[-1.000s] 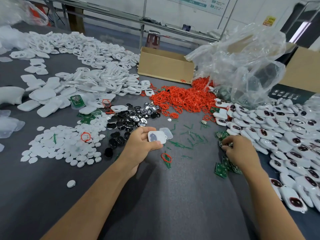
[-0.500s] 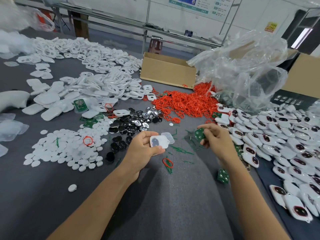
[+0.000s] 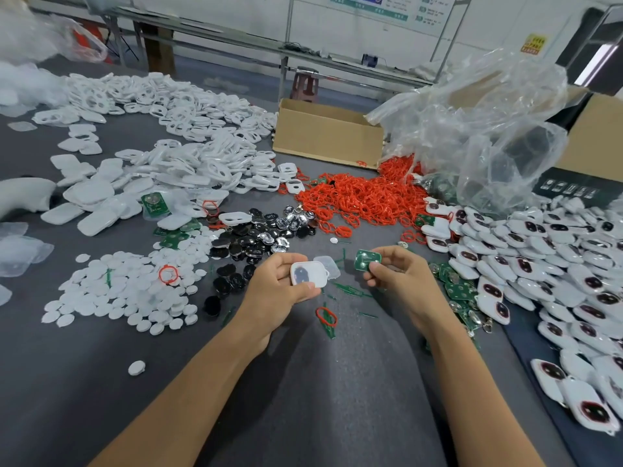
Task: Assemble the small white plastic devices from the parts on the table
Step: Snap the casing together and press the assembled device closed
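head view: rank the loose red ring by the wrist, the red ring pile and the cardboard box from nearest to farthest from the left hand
1. loose red ring: just right of the left hand, slightly toward the person.
2. red ring pile: farther back and to the right of the hand.
3. cardboard box: behind the pile, at the far side.

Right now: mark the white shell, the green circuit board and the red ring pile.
white shell [image 3: 308,277], head view, centre of its face.
green circuit board [image 3: 365,259], head view, middle of the board.
red ring pile [image 3: 364,197], head view, middle of the heap.
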The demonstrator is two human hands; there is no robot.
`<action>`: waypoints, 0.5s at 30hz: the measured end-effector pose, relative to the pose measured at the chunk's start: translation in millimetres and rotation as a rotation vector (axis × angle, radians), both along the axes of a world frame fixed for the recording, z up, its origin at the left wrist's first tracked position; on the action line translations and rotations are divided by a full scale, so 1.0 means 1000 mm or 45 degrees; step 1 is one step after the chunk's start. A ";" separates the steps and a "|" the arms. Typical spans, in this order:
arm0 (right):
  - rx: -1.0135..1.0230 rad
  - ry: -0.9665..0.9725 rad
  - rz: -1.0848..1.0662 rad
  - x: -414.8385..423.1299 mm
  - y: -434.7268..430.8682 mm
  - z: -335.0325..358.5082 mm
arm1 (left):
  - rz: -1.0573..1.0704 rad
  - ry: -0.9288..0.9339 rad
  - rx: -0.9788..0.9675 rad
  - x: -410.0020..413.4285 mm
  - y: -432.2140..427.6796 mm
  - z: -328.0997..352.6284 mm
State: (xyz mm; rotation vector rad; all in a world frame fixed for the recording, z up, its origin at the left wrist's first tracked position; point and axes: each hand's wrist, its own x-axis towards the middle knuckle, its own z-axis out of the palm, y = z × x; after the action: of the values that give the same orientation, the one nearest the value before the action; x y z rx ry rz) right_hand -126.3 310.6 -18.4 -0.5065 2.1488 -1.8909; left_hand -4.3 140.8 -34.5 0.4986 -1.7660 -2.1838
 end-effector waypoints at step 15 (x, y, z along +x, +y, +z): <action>0.095 0.939 0.121 0.048 -0.035 0.009 | -0.114 0.029 0.018 -0.001 0.002 0.001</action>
State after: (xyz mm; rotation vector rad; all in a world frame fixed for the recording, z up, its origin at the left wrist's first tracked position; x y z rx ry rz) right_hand -78.8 275.5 -9.5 -1.4421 2.5238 -1.7255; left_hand -4.9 142.9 -33.9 0.4037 -1.7952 -2.2545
